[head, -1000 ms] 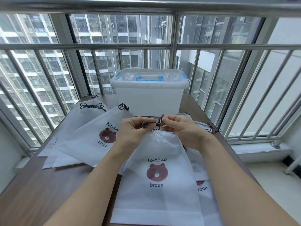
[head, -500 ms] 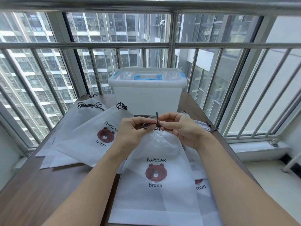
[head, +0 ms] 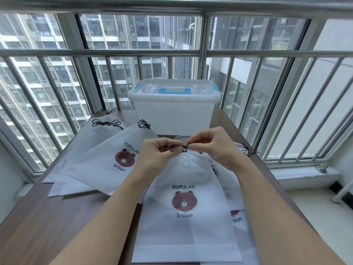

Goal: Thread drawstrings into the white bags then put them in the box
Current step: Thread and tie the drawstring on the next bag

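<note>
On the dark brown wooden table (head: 38, 222), a white non-woven bag printed with a brown bear face (head: 184, 217) lies flat in front of the person, its mouth gathered tight at the far end. The left hand (head: 155, 156) and the right hand (head: 212, 148) meet just above that gathered mouth, each with thumb and forefinger pinched shut on the dark brown drawstring cord (head: 176, 147), which runs between them; the other fingers are loosely curled. A small knot or tangle of cord sits at the right hand's fingertips (too small to tell which). More white bags lie under and to the right of this one, only partly visible. To the left, a fanned stack of similar white bear-print bags (head: 107, 159) rests on the table, dark cords already tied at their tops. Beyond the hands, near the table's far edge, stands a translucent white plastic storage box with a blue handle and blue clips (head: 172, 109), its lid on.
</note>
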`<state>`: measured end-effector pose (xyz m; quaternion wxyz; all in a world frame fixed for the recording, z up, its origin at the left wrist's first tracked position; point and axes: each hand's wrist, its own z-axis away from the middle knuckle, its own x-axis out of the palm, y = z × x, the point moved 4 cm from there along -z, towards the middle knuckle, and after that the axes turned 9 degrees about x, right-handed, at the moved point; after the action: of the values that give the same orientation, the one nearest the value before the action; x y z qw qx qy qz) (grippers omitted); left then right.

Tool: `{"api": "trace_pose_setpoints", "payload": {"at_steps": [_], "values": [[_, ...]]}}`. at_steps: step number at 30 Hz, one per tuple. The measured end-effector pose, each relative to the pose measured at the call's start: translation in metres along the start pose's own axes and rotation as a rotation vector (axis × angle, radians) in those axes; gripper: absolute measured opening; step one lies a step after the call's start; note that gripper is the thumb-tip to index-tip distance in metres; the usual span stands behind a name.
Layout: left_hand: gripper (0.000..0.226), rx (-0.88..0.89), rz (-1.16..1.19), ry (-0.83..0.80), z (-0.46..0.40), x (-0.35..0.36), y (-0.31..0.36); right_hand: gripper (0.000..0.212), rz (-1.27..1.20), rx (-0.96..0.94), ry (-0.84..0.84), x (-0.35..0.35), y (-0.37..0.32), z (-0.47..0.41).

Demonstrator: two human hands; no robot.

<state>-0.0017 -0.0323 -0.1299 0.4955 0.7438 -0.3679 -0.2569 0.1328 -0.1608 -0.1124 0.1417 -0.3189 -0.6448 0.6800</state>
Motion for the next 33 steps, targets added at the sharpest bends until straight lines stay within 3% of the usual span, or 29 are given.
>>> {"api": "trace_pose_setpoints", "payload": {"at_steps": [4, 7, 11, 17, 20, 29, 33], "values": [[0.013, 0.012, -0.036, 0.012, 0.000, 0.000, -0.002, 0.007, 0.049, 0.084, -0.081, 0.002, 0.008, -0.002], [0.013, 0.012, -0.026, 0.019, 0.000, 0.000, -0.002, 0.004, -0.203, 0.171, -0.189, 0.008, 0.011, 0.000], [0.013, 0.011, -0.028, 0.014, 0.000, 0.002, -0.001, 0.017, -0.459, 0.239, -0.108, 0.006, 0.014, -0.004], [0.012, 0.013, -0.039, -0.022, 0.002, 0.004, -0.003, 0.025, -0.299, 0.249, -0.067, 0.009, 0.019, -0.006], [0.012, 0.017, -0.039, -0.009, 0.001, 0.002, -0.002, 0.019, -0.328, 0.246, -0.147, 0.008, 0.017, -0.006], [0.010, -0.008, -0.009, 0.019, 0.002, 0.004, -0.003, 0.031, -0.099, 0.178, -0.260, 0.016, 0.014, -0.002], [0.011, -0.007, 0.003, 0.012, 0.003, 0.004, -0.002, 0.026, -0.127, 0.167, -0.310, 0.020, 0.013, 0.000]]}}
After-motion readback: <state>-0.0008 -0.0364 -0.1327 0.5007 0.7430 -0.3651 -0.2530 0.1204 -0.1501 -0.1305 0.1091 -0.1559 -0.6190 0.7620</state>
